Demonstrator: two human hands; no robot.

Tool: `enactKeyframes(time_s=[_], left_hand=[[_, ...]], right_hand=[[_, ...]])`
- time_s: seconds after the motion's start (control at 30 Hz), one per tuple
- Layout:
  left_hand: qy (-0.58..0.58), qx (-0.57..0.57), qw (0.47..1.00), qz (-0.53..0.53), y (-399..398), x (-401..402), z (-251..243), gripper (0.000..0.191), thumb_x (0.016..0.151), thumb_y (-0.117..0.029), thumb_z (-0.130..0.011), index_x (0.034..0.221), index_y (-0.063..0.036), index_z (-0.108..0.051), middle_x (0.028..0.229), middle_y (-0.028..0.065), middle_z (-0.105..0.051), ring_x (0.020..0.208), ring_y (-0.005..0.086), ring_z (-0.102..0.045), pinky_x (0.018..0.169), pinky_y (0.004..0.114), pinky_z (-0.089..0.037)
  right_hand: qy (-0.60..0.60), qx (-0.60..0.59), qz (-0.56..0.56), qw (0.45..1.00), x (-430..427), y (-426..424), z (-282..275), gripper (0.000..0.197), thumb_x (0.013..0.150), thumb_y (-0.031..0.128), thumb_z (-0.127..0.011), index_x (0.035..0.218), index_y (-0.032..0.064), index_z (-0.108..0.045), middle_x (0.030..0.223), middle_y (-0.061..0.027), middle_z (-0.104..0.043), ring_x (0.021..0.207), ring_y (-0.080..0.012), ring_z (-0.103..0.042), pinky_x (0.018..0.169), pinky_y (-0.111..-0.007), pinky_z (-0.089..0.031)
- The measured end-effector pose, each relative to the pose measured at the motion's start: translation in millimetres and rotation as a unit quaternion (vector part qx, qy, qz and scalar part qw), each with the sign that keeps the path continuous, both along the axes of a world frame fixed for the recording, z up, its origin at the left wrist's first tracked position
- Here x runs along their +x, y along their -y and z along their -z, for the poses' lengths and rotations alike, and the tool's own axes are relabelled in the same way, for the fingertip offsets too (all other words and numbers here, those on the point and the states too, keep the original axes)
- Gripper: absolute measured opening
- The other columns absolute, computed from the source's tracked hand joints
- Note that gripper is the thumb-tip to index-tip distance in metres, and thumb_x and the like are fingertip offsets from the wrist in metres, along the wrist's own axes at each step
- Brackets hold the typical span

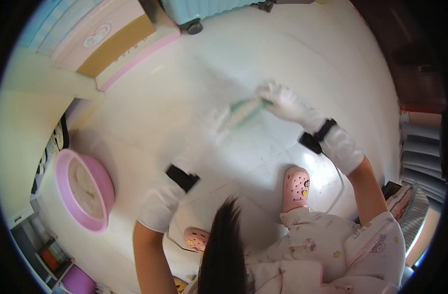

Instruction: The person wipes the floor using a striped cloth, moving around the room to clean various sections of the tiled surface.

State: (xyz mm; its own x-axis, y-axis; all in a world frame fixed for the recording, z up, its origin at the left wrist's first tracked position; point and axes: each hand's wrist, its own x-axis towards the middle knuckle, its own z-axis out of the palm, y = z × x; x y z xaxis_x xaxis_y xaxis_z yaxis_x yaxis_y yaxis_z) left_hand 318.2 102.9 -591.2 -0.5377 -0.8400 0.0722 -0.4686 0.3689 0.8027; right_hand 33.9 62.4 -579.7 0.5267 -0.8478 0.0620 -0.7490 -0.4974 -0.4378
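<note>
Both of my hands wear long white gloves with black straps at the wrists. My right hand (273,97) is closed around one end of a blurred green and whitish cloth (246,112), held above the pale floor. At the cloth's other end is my left hand (216,119), badly blurred against the floor; its fingers cannot be made out clearly. A pink plastic basin (108,183) with cloudy-looking contents stands on the floor at the left.
A light blue suitcase (213,9) on wheels stands at the top, beside pink and gold boxes (117,44). Pink clogs (296,187) are on my feet. Dark furniture (411,55) rises at the right, a cream cabinet (29,136) at the left. Dark hair hangs in view.
</note>
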Motion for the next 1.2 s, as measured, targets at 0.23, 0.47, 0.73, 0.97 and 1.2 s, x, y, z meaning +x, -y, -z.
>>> enactKeyframes(time_s=[0.23, 0.47, 0.73, 0.97, 1.2], left_hand=[[0.352, -0.125, 0.927, -0.017, 161.9, -7.3, 37.2, 0.054, 0.088, -0.006, -0.051, 0.140, -0.0198, -0.044, 0.124, 0.0123, -0.056, 0.104, 0.0340, -0.058, 0.085, 0.041, -0.051], [0.266, -0.241, 0.932, -0.042, 89.1, -10.7, 83.0, 0.055, 0.082, -0.003, -0.052, 0.134, -0.0201, -0.052, 0.122, 0.0077, -0.058, 0.103, 0.0301, -0.058, 0.086, 0.039, -0.050], [0.143, -0.150, 0.973, 0.103, -60.5, -9.0, 90.4, 0.043, 0.079, -0.011, -0.057, 0.121, -0.0141, -0.061, 0.112, 0.0082, -0.061, 0.091, 0.0261, -0.062, 0.074, 0.039, -0.052], [0.100, -0.043, 0.982, 0.154, -43.6, -25.2, 50.4, 0.046, 0.079, -0.010, -0.059, 0.124, -0.0181, -0.057, 0.115, 0.0067, -0.062, 0.094, 0.0292, -0.061, 0.073, 0.042, -0.052], [0.157, -0.220, 0.950, 0.155, 57.5, -115.6, -0.7, 0.047, 0.083, -0.007, -0.055, 0.128, -0.0167, -0.056, 0.120, 0.0047, -0.061, 0.108, 0.0276, -0.057, 0.087, 0.039, -0.048]], right_hand=[[-0.246, -0.104, 0.049, 0.962, 43.1, 122.3, 51.1, 0.038, 0.083, 0.004, -0.052, 0.117, 0.0189, -0.061, 0.112, -0.0067, -0.057, 0.092, -0.0301, -0.059, 0.081, -0.040, -0.051], [-0.172, -0.060, 0.023, 0.983, 15.8, 50.2, 89.5, 0.039, 0.087, 0.013, -0.051, 0.124, 0.0248, -0.055, 0.128, -0.0063, -0.050, 0.112, -0.0313, -0.053, 0.089, -0.038, -0.050], [-0.102, 0.116, -0.021, 0.988, 3.7, -127.1, 58.0, 0.041, 0.082, 0.010, -0.055, 0.120, 0.0233, -0.060, 0.108, -0.0057, -0.057, 0.098, -0.0284, -0.058, 0.075, -0.039, -0.053], [-0.089, 0.129, 0.009, 0.988, -6.9, -140.7, 49.0, 0.039, 0.082, 0.015, -0.057, 0.121, 0.0215, -0.059, 0.098, -0.0073, -0.057, 0.090, -0.0290, -0.058, 0.072, -0.039, -0.052], [-0.166, -0.076, 0.152, 0.971, -80.0, -80.0, 3.7, 0.044, 0.084, 0.008, -0.051, 0.125, 0.0208, -0.057, 0.105, -0.0064, -0.059, 0.091, -0.0277, -0.060, 0.074, -0.040, -0.052]])
